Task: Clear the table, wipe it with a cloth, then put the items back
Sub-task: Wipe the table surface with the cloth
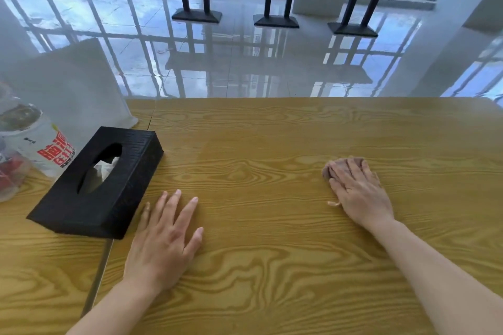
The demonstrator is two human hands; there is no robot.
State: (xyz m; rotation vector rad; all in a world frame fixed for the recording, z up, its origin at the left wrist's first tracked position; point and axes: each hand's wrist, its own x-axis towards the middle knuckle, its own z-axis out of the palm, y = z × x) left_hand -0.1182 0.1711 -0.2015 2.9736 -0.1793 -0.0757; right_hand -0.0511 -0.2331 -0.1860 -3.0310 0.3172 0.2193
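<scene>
Two bare hands lie palm down on a yellow wood-grain table [272, 128], seen from my head camera looking forward and down. The left hand [163, 236] is flat on the bare wood, fingers straight and spread apart, holding nothing; its forearm comes in from the lower left edge. Its little finger is just beside the near corner of a black tissue box [100, 185], and I cannot tell whether they touch.

The right hand [359, 193] reaches further forward on a nearly straight arm that comes in from the lower right corner. Its fingers are straight and close together, pressing flat on a small brownish cloth [330, 170]. The cloth is bunched on the right half of the table; it shows past the fingertips and on the thumb side, with the rest hidden under the hand.

The tissue box lies at an angle over the seam between two tabletops, with a white tissue [106, 167] poking from its oval slot. Behind it, at the far left, a clear plastic bag [16, 179] holds a container with red lettering [51, 149]. Beyond the table is a glossy tiled floor [217, 62].
</scene>
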